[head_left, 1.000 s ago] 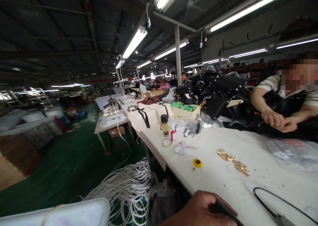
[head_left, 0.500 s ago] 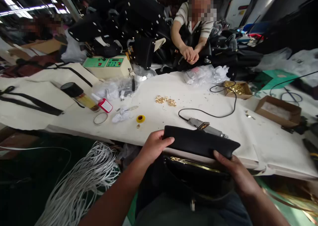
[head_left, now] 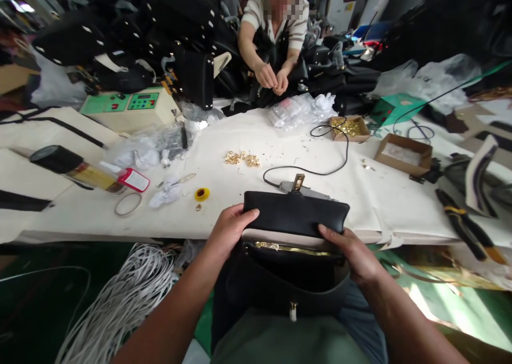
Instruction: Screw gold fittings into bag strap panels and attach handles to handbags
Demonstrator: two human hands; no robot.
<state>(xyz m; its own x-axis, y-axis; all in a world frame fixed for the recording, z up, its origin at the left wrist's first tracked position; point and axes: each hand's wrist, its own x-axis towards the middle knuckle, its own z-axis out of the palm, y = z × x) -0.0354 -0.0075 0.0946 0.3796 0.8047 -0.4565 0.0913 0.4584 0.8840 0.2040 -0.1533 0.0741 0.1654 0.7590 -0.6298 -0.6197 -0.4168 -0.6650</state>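
A black handbag (head_left: 288,294) rests on my lap against the table's edge, its mouth open and a gold zipper (head_left: 294,248) running along the inside. Its flap (head_left: 296,213) is lifted, with a gold clasp plate (head_left: 298,182) at the top edge. My left hand (head_left: 232,222) pinches the flap's left end, thumb on top. At the right end, my right hand (head_left: 350,246) grips the flap in the same way. A metal fitting (head_left: 293,311) shows on the bag's front. Just behind the flap lies a grey corded tool (head_left: 316,192), partly covered.
On the white table (head_left: 216,214) lie gold hardware pieces (head_left: 242,158), a yellow ring-shaped roll (head_left: 202,194), a red-and-white bottle (head_left: 136,180) and a jar (head_left: 76,166). Pliers (head_left: 468,225) and small boxes (head_left: 404,155) are at right. Across the table, a co-worker's hands (head_left: 272,78) are together.
My view has turned right, so the table's things appear farther left. The flap sits more level and its clasp plate stands more upright. Both hands keep their hold.
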